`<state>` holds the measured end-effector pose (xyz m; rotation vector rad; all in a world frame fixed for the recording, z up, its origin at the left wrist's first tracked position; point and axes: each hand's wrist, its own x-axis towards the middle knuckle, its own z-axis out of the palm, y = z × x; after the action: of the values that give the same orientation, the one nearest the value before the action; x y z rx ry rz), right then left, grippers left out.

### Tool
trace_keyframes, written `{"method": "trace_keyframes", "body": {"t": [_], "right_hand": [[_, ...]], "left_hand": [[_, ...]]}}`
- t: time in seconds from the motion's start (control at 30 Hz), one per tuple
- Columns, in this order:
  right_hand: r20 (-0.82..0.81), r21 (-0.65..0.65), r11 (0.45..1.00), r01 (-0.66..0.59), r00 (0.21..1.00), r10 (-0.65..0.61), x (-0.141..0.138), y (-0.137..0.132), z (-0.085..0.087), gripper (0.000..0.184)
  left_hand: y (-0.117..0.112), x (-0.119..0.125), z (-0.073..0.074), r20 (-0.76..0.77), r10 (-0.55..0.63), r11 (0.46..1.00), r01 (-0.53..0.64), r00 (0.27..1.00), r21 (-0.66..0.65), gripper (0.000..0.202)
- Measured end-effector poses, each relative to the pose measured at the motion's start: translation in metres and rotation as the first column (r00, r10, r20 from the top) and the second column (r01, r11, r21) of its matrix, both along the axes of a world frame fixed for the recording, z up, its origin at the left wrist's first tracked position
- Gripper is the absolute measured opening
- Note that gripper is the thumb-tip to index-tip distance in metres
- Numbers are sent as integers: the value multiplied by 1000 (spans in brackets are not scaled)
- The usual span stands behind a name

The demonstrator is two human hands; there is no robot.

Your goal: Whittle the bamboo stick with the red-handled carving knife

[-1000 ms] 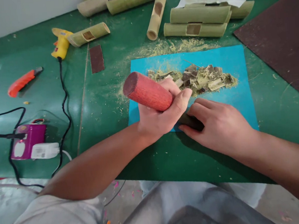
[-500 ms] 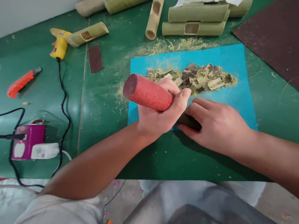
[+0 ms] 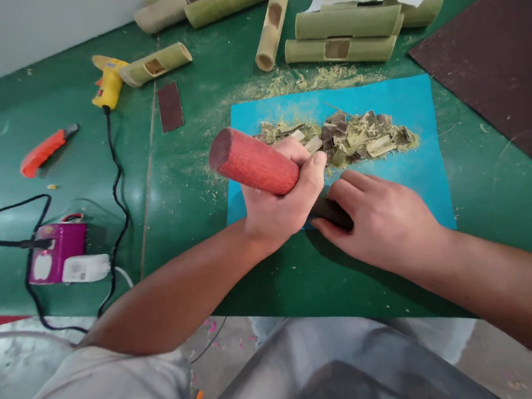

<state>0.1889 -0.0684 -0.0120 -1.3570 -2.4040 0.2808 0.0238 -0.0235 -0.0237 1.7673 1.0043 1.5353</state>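
My left hand (image 3: 280,204) is wrapped round a thick red wooden handle (image 3: 248,162) that slants up to the left over the near edge of a blue mat (image 3: 411,148). Right beside it, my right hand (image 3: 381,223) is closed over a dark piece (image 3: 330,212) that sticks out below the left hand; most of that piece is hidden. A heap of bamboo shavings (image 3: 349,135) lies on the mat just beyond both hands.
Several cut bamboo tubes (image 3: 340,48) lie along the back of the green table (image 3: 301,271). A yellow glue gun (image 3: 107,83), an orange utility knife (image 3: 42,151), a sandpaper strip (image 3: 170,105) and a purple box with charger (image 3: 59,257) sit left. A dark brown sheet (image 3: 497,64) lies right.
Both hands stay locked on the handle and dark piece. The red handle has shifted slightly to the left; the view has drifted a little.
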Motion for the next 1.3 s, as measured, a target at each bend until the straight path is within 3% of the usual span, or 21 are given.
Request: {"method": "trace_keyframes", "body": {"t": [0.23, 0.33, 0.5, 0.7, 0.93, 1.3], "right_hand": [[-16, 9, 1000, -26, 1000, 26, 0, -1, 0, 15], [-33, 20, 999, -35, 999, 35, 1, -1, -1, 14], [-48, 16, 999, -43, 998, 44, 1, -1, -2, 12], [-44, 3, 1000, -30, 999, 30, 0, -1, -4, 13], [-35, -31, 999, -21, 999, 20, 1, 0, -3, 13], [-58, 42, 999, -22, 998, 24, 0, -1, -6, 14]], "left_hand": [[-1, 0, 0, 16, -36, 999, 36, 999, 6, 44], [3, -1, -5, 1, -37, 997, 37, 999, 69, 43], [11, -5, -10, -18, -139, 968, 139, 990, 208, 38], [4, -2, -4, -9, -66, 988, 67, 998, 137, 38], [4, -3, -5, -10, -75, 988, 76, 997, 133, 37], [5, -2, -5, -12, -65, 987, 66, 998, 144, 41]]}}
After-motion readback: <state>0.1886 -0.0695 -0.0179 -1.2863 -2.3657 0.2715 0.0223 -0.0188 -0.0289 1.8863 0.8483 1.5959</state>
